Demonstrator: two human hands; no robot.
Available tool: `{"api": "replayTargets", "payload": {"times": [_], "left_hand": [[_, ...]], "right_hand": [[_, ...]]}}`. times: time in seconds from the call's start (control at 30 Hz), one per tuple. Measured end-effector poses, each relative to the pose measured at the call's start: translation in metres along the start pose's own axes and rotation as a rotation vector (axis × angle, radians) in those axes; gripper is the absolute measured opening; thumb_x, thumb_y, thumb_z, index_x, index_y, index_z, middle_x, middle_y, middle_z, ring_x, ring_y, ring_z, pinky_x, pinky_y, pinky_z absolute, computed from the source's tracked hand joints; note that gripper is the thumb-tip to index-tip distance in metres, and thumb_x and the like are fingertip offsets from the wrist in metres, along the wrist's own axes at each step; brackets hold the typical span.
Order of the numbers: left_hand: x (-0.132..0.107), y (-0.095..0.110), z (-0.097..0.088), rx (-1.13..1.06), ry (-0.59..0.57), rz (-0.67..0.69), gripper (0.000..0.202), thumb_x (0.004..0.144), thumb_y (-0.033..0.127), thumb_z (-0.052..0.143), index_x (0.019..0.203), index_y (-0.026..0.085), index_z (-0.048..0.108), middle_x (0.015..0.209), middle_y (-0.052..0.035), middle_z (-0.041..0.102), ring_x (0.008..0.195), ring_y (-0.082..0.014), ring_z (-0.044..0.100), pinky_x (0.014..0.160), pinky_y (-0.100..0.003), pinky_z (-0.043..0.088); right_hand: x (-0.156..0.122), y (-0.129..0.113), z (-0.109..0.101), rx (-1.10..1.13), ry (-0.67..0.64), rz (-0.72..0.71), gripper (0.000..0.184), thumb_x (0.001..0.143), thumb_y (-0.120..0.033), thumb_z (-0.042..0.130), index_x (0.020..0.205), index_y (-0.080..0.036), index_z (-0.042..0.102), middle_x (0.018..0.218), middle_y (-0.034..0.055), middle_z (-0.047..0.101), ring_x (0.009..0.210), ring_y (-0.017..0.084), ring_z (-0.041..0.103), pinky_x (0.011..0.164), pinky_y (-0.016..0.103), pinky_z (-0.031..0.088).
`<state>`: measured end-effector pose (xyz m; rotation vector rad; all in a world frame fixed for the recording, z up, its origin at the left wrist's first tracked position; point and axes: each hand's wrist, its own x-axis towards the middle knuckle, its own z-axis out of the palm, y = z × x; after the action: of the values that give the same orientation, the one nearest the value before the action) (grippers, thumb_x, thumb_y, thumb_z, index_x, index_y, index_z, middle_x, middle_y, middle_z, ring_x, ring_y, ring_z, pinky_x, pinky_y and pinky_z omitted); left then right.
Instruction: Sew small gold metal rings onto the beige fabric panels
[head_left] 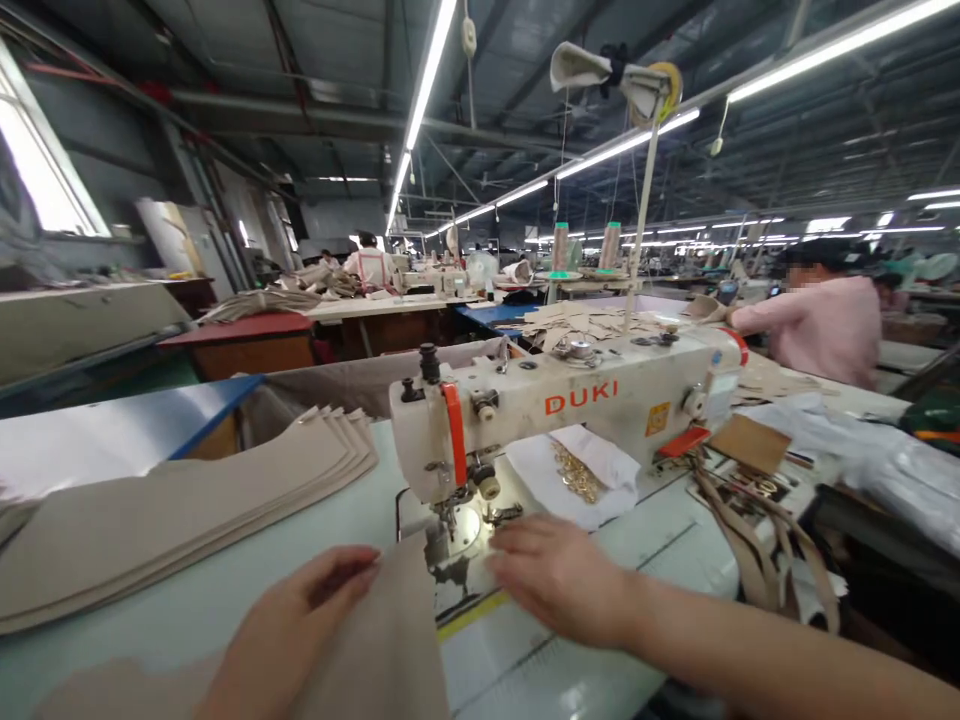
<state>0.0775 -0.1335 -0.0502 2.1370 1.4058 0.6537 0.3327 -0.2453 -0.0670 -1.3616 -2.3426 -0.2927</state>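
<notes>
My left hand [300,620] is closed on a beige fabric panel [390,640], thumb and fingers at its upper left edge. The panel's top corner reaches the needle plate [463,530] of a white sewing machine [525,400] marked DUKI. Just right of the needle, my right hand [551,575] lies over the machine bed with its fingers stretched out; nothing shows in it. A small metal guide [502,513] sits beyond its fingertips. Behind that, gold-coloured metal pieces [576,472] lie in a heap on white cloth [525,465].
Stacked beige panels [187,490] lie along the left of the table. On the right are fabric straps [739,540], a brown card [750,443] and clear plastic [892,470]. A co-worker in pink [825,320] sits at the back right. A thread stand [641,220] rises behind the machine.
</notes>
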Motion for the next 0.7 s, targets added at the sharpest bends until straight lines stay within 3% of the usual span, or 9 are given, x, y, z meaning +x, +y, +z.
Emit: {"api": "replayTargets", "payload": {"times": [0.13,0.27,0.43,0.7], "left_hand": [[0.007,0.007,0.018,-0.051,-0.051,-0.05,0.03,0.068,0.046,0.049,0.078,0.027,0.069,0.079,0.0007,0.074,0.075,-0.0246,0.069,0.071,-0.03,0.052],[0.009,-0.001,0.019,-0.065,-0.074,-0.069,0.031,0.067,0.047,0.048,0.078,0.028,0.069,0.079,0.0017,0.074,0.075,-0.0248,0.068,0.07,-0.031,0.052],[0.008,-0.002,0.02,-0.077,-0.093,-0.078,0.031,0.067,0.049,0.048,0.078,0.028,0.069,0.08,0.0021,0.074,0.075,-0.0252,0.068,0.068,-0.03,0.051],[0.004,0.001,0.021,-0.139,-0.054,-0.033,0.027,0.064,0.043,0.053,0.076,0.026,0.069,0.071,0.0023,0.073,0.069,-0.0233,0.067,0.066,-0.028,0.049]], "right_hand": [[-0.005,0.067,-0.03,-0.197,-0.074,0.505,0.024,0.092,-0.016,0.043,0.108,-0.017,0.06,0.11,0.0095,0.064,0.101,0.018,0.059,0.089,0.028,0.044],[0.002,0.108,-0.027,-0.273,-0.146,0.664,0.017,0.089,-0.01,0.049,0.1,-0.012,0.062,0.101,0.0135,0.064,0.095,0.021,0.06,0.083,0.033,0.047],[0.015,0.121,-0.009,-0.276,-0.177,0.723,0.031,0.09,-0.031,0.055,0.115,-0.014,0.054,0.115,0.0092,0.056,0.096,0.02,0.059,0.08,0.04,0.05],[0.021,0.134,-0.018,-0.117,0.06,0.604,0.029,0.09,-0.032,0.054,0.114,-0.016,0.055,0.116,0.0075,0.056,0.098,0.022,0.058,0.081,0.039,0.05]]}}
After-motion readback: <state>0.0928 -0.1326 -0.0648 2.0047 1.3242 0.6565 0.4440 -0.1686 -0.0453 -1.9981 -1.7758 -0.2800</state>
